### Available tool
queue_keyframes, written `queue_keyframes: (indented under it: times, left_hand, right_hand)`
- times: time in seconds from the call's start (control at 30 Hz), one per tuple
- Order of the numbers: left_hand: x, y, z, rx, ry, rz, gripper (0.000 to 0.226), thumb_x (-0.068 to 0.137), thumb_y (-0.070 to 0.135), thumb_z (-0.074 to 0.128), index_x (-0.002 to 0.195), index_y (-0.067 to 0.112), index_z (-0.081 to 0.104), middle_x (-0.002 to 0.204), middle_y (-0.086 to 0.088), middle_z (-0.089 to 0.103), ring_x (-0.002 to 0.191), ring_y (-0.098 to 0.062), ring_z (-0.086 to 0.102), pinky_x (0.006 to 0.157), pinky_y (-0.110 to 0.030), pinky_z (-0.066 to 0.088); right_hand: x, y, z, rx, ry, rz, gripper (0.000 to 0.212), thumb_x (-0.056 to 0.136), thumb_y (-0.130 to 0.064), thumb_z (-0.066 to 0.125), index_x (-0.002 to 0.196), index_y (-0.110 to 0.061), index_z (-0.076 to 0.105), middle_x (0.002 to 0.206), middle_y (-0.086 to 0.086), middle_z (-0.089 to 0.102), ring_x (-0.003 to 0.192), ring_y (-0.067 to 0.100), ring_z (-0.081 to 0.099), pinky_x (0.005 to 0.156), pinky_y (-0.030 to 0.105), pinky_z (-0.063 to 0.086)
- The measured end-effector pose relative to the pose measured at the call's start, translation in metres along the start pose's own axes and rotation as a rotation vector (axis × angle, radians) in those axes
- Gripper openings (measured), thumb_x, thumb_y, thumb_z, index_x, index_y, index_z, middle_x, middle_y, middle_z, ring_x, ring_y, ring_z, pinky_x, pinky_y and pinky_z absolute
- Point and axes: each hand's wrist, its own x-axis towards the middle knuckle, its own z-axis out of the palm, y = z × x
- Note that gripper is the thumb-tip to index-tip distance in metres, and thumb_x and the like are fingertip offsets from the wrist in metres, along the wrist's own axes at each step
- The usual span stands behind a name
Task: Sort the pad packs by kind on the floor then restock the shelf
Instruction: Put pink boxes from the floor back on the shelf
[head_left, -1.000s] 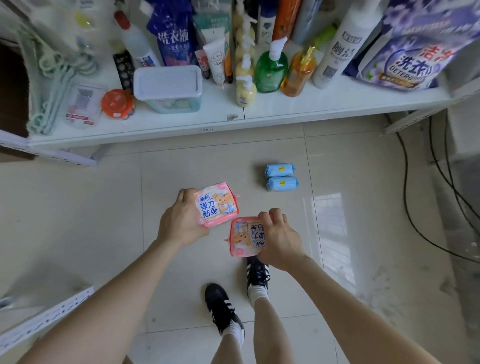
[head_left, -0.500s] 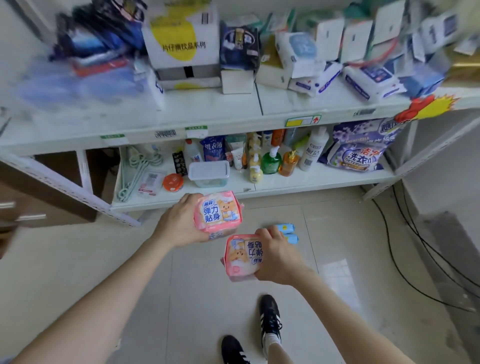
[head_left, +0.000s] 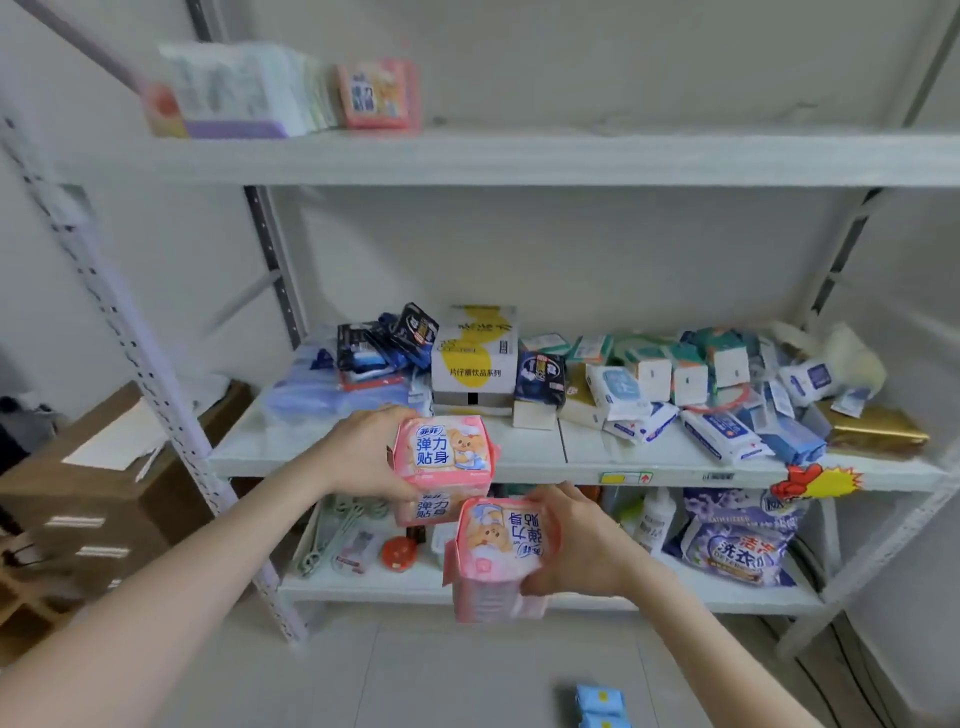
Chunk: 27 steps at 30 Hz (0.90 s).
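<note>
1. Restock step, I'd say. My left hand (head_left: 363, 457) is curled round a pink pad pack (head_left: 441, 452), held in front of the middle shelf (head_left: 519, 467), with what looks like one more of the same stacked under it.
2. My right hand (head_left: 582, 540) grips an upside-down pink pack (head_left: 506, 535), lower and just beside the first. There's more pink under it, but I can't tell how many.
3. The blue pad packs (head_left: 597, 701) lie on the floor at the bottom of my view, so that kind isn't up yet.
4. Next move, I reckon: lift both handfuls to the top shelf (head_left: 571, 156), where a matching pink pack (head_left: 376, 93) stands beside some pale packs (head_left: 234, 88). I need to clear the board's front lip, then set them down right of it.
5. Room: the top shelf is bare to the right of that pack — loads of space. The middle shelf is crammed with wipes (head_left: 722, 436) and boxes, with only a front strip bare. The perforated upright (head_left: 130, 338) stands near my left forearm — worth minding on the way up.
</note>
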Motion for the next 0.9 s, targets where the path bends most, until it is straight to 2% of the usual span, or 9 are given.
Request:
queue_keyframes:
  times: [0.13, 0.27, 0.37, 0.43, 0.53, 0.73, 0.83, 0.9]
  left_hand:
    - [-0.008, 0.009, -0.063, -0.074, 0.089, -0.009, 0.092, 0.052, 0.039, 0.092, 0.132, 0.029, 0.048, 0.119, 0.017, 0.057, 0.104, -0.005, 0.057, 0.082, -0.019, 0.043]
    - [-0.019, 0.022, -0.121, -0.117, 0.190, 0.014, 0.086, 0.051, 0.037, 0.094, 0.127, 0.029, 0.053, 0.106, 0.022, 0.062, 0.087, 0.010, 0.059, 0.069, -0.009, 0.044]
    - [-0.029, 0.032, -0.163, -0.085, 0.253, 0.017, 0.089, 0.051, 0.038, 0.093, 0.130, 0.029, 0.051, 0.105, 0.019, 0.063, 0.082, 0.005, 0.061, 0.069, -0.016, 0.046]
    - [-0.036, 0.038, -0.188, -0.084, 0.280, 0.031, 0.091, 0.051, 0.037, 0.093, 0.131, 0.029, 0.051, 0.109, 0.017, 0.064, 0.084, -0.002, 0.066, 0.077, -0.025, 0.053]
    - [-0.044, 0.048, -0.223, -0.069, 0.335, 0.065, 0.092, 0.051, 0.036, 0.094, 0.132, 0.026, 0.051, 0.118, 0.010, 0.062, 0.093, -0.009, 0.066, 0.090, -0.035, 0.054]
    - [-0.041, 0.066, -0.282, -0.022, 0.370, 0.091, 0.090, 0.053, 0.036, 0.093, 0.132, 0.029, 0.049, 0.121, 0.013, 0.062, 0.098, -0.005, 0.063, 0.090, -0.030, 0.052]
    - [-0.029, 0.074, -0.304, -0.001, 0.413, 0.114, 0.079, 0.054, 0.035, 0.093, 0.122, 0.034, 0.054, 0.113, 0.022, 0.060, 0.086, 0.012, 0.060, 0.075, -0.014, 0.046]
    - [-0.018, 0.079, -0.316, 0.001, 0.429, 0.122, 0.076, 0.054, 0.036, 0.093, 0.120, 0.036, 0.054, 0.110, 0.026, 0.058, 0.080, 0.020, 0.056, 0.070, -0.008, 0.040]
  right_hand:
    - [0.006, -0.040, -0.052, 0.014, 0.055, -0.074, 0.101, 0.043, -0.053, 0.082, 0.132, -0.029, 0.040, 0.110, -0.017, 0.044, 0.097, 0.005, 0.051, 0.085, 0.026, 0.051]
    - [0.008, -0.078, -0.098, 0.002, 0.139, -0.170, 0.100, 0.042, -0.057, 0.082, 0.130, -0.030, 0.044, 0.113, -0.014, 0.048, 0.099, 0.004, 0.051, 0.085, 0.024, 0.048]
    - [0.009, -0.104, -0.127, 0.010, 0.184, -0.229, 0.095, 0.044, -0.053, 0.084, 0.128, -0.030, 0.045, 0.112, -0.014, 0.051, 0.098, 0.003, 0.053, 0.080, 0.021, 0.046]
    - [0.010, -0.121, -0.144, 0.002, 0.224, -0.268, 0.091, 0.044, -0.052, 0.085, 0.125, -0.034, 0.047, 0.110, -0.016, 0.051, 0.096, 0.001, 0.054, 0.076, 0.019, 0.046]
    - [0.012, -0.142, -0.165, 0.013, 0.260, -0.317, 0.086, 0.042, -0.053, 0.083, 0.119, -0.037, 0.050, 0.107, -0.017, 0.053, 0.096, 0.002, 0.055, 0.078, 0.022, 0.049]
    - [0.026, -0.169, -0.200, 0.064, 0.308, -0.374, 0.083, 0.045, -0.047, 0.087, 0.119, -0.036, 0.051, 0.109, -0.014, 0.060, 0.097, 0.003, 0.060, 0.083, 0.030, 0.055]
    - [0.037, -0.177, -0.219, 0.123, 0.313, -0.386, 0.081, 0.043, -0.046, 0.088, 0.116, -0.038, 0.053, 0.107, -0.016, 0.063, 0.090, -0.002, 0.063, 0.072, 0.020, 0.056]
    - [0.046, -0.181, -0.234, 0.137, 0.312, -0.399, 0.080, 0.042, -0.046, 0.088, 0.114, -0.037, 0.055, 0.104, -0.016, 0.065, 0.086, -0.005, 0.064, 0.066, 0.017, 0.054]
